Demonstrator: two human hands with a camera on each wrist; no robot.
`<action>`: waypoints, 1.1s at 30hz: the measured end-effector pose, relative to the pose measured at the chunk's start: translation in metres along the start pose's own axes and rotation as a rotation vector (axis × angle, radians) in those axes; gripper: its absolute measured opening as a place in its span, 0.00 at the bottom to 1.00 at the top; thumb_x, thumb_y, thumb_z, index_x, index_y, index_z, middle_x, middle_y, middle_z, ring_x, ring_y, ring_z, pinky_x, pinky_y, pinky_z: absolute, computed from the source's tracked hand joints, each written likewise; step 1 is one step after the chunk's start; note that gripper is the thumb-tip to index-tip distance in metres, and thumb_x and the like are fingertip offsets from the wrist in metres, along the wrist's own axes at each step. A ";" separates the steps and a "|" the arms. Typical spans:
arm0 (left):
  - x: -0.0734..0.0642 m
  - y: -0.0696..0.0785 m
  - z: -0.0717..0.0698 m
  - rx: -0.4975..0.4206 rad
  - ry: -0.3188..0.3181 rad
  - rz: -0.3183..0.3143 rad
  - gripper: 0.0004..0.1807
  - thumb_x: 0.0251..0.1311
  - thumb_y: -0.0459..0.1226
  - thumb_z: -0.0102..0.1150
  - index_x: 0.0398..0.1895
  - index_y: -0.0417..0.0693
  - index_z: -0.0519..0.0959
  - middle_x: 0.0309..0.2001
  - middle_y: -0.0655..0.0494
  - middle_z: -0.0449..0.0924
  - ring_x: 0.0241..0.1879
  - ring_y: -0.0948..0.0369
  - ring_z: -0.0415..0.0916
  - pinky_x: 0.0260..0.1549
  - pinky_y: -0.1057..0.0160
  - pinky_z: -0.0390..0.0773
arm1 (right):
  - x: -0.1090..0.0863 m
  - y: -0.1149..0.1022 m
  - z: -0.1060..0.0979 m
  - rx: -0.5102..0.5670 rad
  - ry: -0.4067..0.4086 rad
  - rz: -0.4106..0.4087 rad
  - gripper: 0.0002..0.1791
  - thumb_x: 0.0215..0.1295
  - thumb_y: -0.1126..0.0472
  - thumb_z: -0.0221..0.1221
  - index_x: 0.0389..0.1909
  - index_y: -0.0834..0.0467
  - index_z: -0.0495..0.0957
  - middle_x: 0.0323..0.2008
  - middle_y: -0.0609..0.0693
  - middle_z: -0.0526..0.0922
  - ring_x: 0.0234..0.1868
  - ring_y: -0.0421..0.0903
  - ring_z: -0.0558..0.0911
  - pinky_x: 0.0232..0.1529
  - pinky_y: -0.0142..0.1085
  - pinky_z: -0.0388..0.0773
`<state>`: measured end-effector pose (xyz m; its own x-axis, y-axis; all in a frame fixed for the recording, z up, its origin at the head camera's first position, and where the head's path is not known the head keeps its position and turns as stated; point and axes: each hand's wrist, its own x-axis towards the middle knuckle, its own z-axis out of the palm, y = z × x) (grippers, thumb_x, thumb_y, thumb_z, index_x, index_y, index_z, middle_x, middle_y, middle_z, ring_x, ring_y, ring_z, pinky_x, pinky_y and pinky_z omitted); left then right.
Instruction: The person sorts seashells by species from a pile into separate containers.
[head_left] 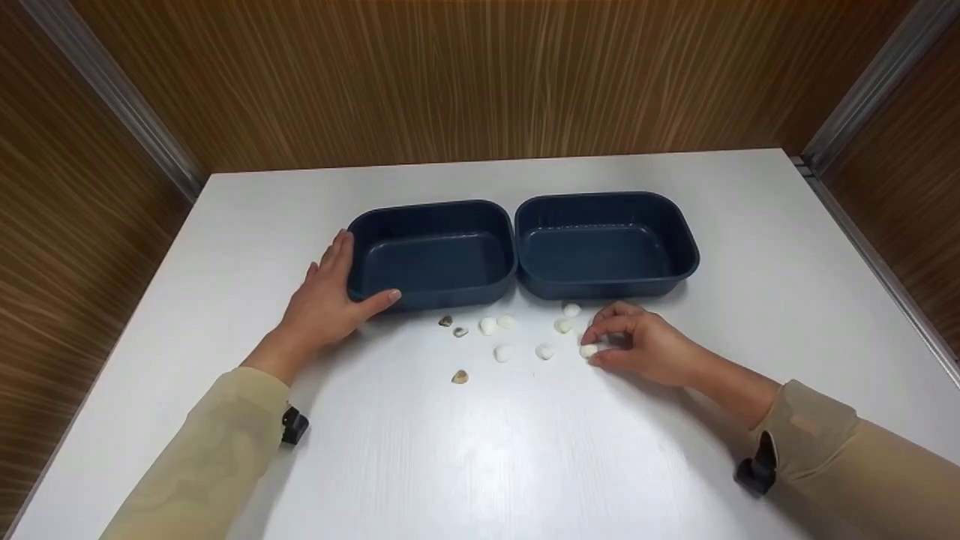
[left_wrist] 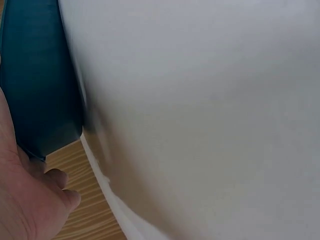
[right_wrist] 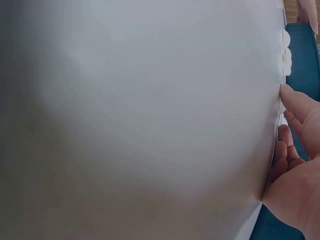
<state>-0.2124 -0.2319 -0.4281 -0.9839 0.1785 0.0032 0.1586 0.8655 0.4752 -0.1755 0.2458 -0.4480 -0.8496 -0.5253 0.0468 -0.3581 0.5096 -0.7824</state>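
In the head view, my right hand is low over the table, thumb and index finger pinching a small white pebble. More white pebbles lie scattered to its left and just beyond it. Three brownish pebbles are farther left, one nearer me than the others. My left hand rests against the left dark blue container, its fingers straight along the left side and its thumb on the front wall. The left wrist view shows that hand beside the container wall.
A second dark blue container stands at the right, almost touching the first. Both stand upright on the white table. Wood-grain panels rise behind the table and at both sides.
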 end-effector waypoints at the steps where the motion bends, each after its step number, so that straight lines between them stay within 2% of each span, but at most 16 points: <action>1: 0.000 0.000 0.000 0.002 0.000 0.000 0.68 0.63 0.75 0.54 0.87 0.44 0.33 0.87 0.49 0.30 0.85 0.47 0.35 0.81 0.41 0.37 | 0.000 0.000 0.000 0.003 -0.006 -0.002 0.09 0.62 0.63 0.76 0.43 0.53 0.90 0.48 0.50 0.81 0.53 0.49 0.77 0.52 0.27 0.73; 10: 0.002 0.001 0.000 0.003 0.004 0.007 0.69 0.63 0.76 0.54 0.87 0.43 0.34 0.87 0.49 0.31 0.85 0.50 0.34 0.81 0.41 0.38 | 0.001 -0.001 -0.005 0.035 -0.014 -0.007 0.12 0.61 0.65 0.77 0.43 0.56 0.88 0.46 0.49 0.83 0.51 0.49 0.78 0.54 0.26 0.73; 14: 0.001 0.000 0.000 0.010 0.006 0.002 0.69 0.63 0.76 0.54 0.87 0.43 0.33 0.87 0.48 0.31 0.85 0.49 0.34 0.81 0.40 0.38 | 0.004 -0.015 -0.011 0.044 -0.033 -0.005 0.11 0.64 0.65 0.75 0.46 0.56 0.87 0.43 0.48 0.85 0.47 0.47 0.80 0.50 0.29 0.76; 17: 0.000 0.000 0.000 0.014 0.003 -0.004 0.69 0.63 0.76 0.53 0.87 0.44 0.33 0.87 0.48 0.31 0.85 0.48 0.35 0.81 0.41 0.38 | 0.014 -0.032 -0.015 0.038 -0.024 -0.074 0.10 0.65 0.67 0.73 0.46 0.56 0.88 0.42 0.47 0.86 0.44 0.48 0.80 0.44 0.30 0.75; 21: -0.001 0.001 0.000 0.014 0.002 -0.008 0.69 0.63 0.77 0.52 0.87 0.44 0.33 0.87 0.48 0.31 0.85 0.48 0.35 0.81 0.42 0.38 | 0.038 -0.062 -0.018 0.042 0.017 -0.177 0.11 0.65 0.68 0.73 0.46 0.56 0.88 0.42 0.47 0.87 0.42 0.47 0.82 0.44 0.30 0.78; 25: -0.001 0.001 0.000 0.014 0.005 -0.003 0.69 0.63 0.77 0.52 0.87 0.43 0.33 0.87 0.47 0.31 0.85 0.48 0.35 0.81 0.41 0.38 | 0.070 -0.091 -0.016 0.025 0.050 -0.221 0.11 0.65 0.68 0.73 0.47 0.57 0.89 0.44 0.47 0.88 0.42 0.45 0.82 0.45 0.32 0.79; 29: 0.000 0.000 0.000 0.016 0.000 0.000 0.69 0.63 0.76 0.53 0.87 0.43 0.33 0.87 0.47 0.31 0.85 0.48 0.34 0.81 0.41 0.38 | 0.105 -0.108 -0.006 -0.010 0.081 -0.228 0.12 0.67 0.65 0.72 0.50 0.57 0.89 0.44 0.48 0.88 0.42 0.45 0.80 0.45 0.34 0.76; 33: 0.002 0.000 0.000 0.016 -0.001 0.005 0.69 0.63 0.76 0.53 0.87 0.42 0.33 0.87 0.47 0.31 0.85 0.48 0.34 0.81 0.41 0.39 | 0.138 -0.116 0.008 -0.017 0.095 -0.206 0.13 0.69 0.63 0.71 0.52 0.59 0.88 0.44 0.50 0.87 0.44 0.45 0.80 0.45 0.36 0.77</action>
<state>-0.2143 -0.2311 -0.4281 -0.9831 0.1832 0.0040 0.1643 0.8718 0.4615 -0.2478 0.1092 -0.3561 -0.7903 -0.5531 0.2638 -0.5337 0.4096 -0.7399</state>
